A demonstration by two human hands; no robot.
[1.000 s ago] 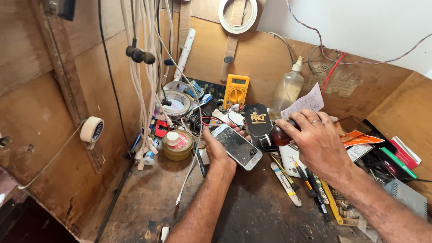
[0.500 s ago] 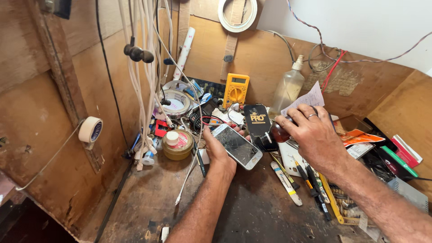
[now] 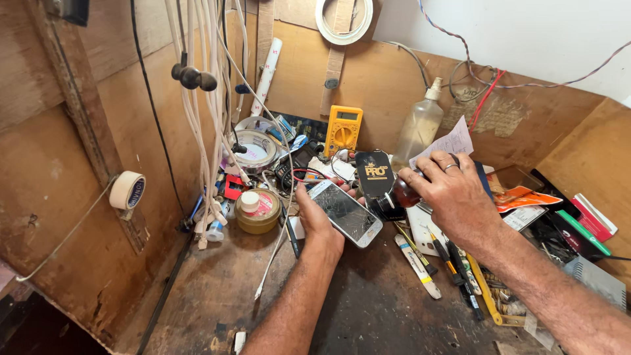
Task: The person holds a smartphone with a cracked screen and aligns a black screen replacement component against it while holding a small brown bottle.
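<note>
My left hand [image 3: 317, 222] holds a smartphone with a cracked screen [image 3: 346, 213] above the wooden workbench [image 3: 217, 296], screen facing up. My right hand [image 3: 453, 196] grips a small brown bottle [image 3: 399, 194] tipped on its side, its dark cap end pointing at the phone's far edge. The bottle's tip is just next to the phone; I cannot tell if they touch. A ring shows on a right-hand finger. A black box with gold print [image 3: 374, 177] stands right behind the phone and bottle.
A yellow multimeter [image 3: 343, 129] and a clear spray bottle [image 3: 420, 125] lean on the back board. A round tin [image 3: 257, 210], tape rolls [image 3: 255, 148], white hanging cables [image 3: 210, 112], and screwdrivers and tools [image 3: 453, 269] crowd the bench. Packets lie at right [image 3: 578, 223].
My right hand has closed around the brown bottle, lifted it and tipped it toward the phone. My left hand and the phone have barely moved.
</note>
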